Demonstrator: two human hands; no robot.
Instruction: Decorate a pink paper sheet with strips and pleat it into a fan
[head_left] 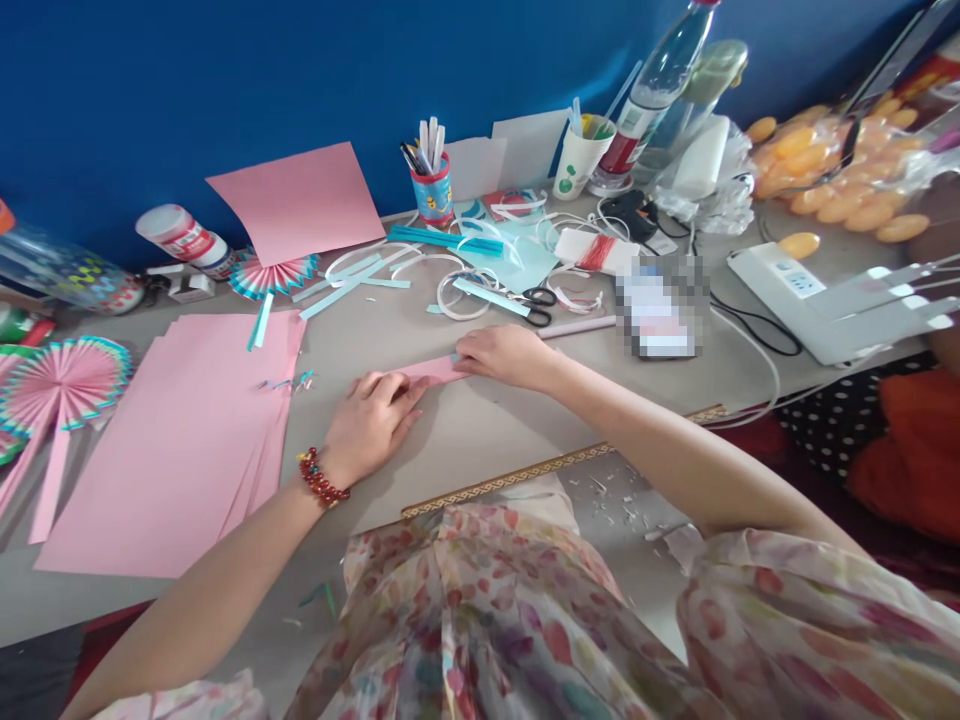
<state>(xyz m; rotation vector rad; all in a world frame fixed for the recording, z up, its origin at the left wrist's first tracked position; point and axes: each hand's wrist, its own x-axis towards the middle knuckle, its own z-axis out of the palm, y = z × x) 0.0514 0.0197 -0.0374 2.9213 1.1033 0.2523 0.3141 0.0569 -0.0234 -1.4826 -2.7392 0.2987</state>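
Observation:
A narrow folded strip of pink paper (436,371) lies on the grey table in front of me, with a bit of blue at its far-right end. My left hand (375,420), wearing a red bead bracelet (322,480), has its curled fingers pressed on the strip's left end. At the other end, my right hand (501,355) pinches the strip, and its fingertips are partly hidden. Just beyond the right hand are black-handled scissors (538,305). Left of my hands is a stack of pink paper sheets (165,440).
Pleated pink paper fans (64,385) lie at the left. Paper strips (352,280), a pen cup (433,190), a paper cup (581,160) and a bottle (652,100) line the back. A phone (656,310) and a white router (825,310) are to the right.

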